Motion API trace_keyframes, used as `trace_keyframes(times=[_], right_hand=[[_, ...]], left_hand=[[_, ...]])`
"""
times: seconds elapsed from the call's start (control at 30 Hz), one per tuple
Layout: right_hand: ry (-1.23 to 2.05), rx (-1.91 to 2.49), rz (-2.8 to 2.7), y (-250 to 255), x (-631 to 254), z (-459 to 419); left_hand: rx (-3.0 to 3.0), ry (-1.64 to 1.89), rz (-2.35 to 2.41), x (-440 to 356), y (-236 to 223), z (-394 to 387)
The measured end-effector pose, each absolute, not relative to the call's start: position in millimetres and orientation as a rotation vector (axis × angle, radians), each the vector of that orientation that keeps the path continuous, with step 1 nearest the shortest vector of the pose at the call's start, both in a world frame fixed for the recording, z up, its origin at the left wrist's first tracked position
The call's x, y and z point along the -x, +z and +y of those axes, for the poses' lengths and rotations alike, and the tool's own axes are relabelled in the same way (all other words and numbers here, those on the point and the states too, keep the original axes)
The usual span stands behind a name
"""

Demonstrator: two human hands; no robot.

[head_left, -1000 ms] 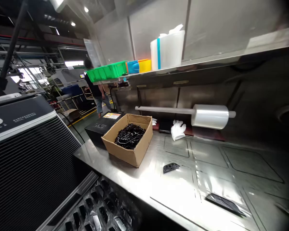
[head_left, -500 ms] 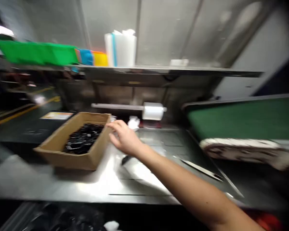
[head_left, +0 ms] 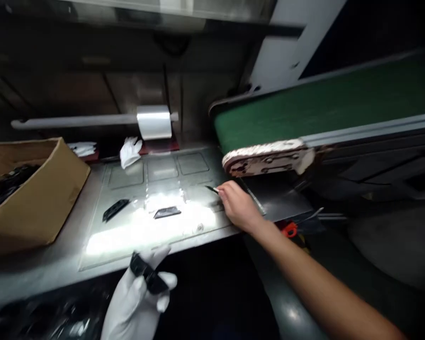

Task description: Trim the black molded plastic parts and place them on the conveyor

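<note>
My left hand (head_left: 138, 295), in a white glove, is at the bottom of the view below the steel table's (head_left: 56, 264) front edge; its fingers are closed on a small black plastic part (head_left: 147, 275). My bare right hand (head_left: 237, 205) reaches to the table's right end, below the green conveyor belt (head_left: 322, 101), fingers pinched on a thin dark blade-like tool (head_left: 211, 189). Two more black parts lie on the table, one (head_left: 167, 212) in the middle and one (head_left: 115, 209) to its left.
A cardboard box (head_left: 38, 198) with several black parts stands at the left. A roll of clear film (head_left: 154, 121) hangs on a bar at the back, with a white glove (head_left: 130, 151) and white cloth (head_left: 82, 148) beneath. Something orange (head_left: 289, 229) lies under the table's right end.
The view has swung right and down. My right hand has moved from the box to the table's right end and pinched the thin tool. My gloved left hand with a black part has come into view.
</note>
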State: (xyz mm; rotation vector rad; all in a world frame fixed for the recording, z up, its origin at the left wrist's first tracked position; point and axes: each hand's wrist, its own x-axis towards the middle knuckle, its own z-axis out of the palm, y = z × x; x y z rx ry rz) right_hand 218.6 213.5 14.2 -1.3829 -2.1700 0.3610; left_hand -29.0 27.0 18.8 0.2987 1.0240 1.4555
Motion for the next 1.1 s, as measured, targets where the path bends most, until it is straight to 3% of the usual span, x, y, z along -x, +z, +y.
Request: trace_keyframes(times=[0.17, 0.27, 1.1], right_hand=[[1.042, 0.781, -2.367, 53, -206, 150], [1.186, 0.578, -2.393, 62, -199, 129], [0.990, 0.613, -2.571, 44, -188, 118]], left_hand=[[-0.491, 1.419, 0.797, 9, 12, 30], [-0.493, 1.359, 0.765, 1, 8, 25], [-0.618, 1.172, 0.872, 11, 5, 12]])
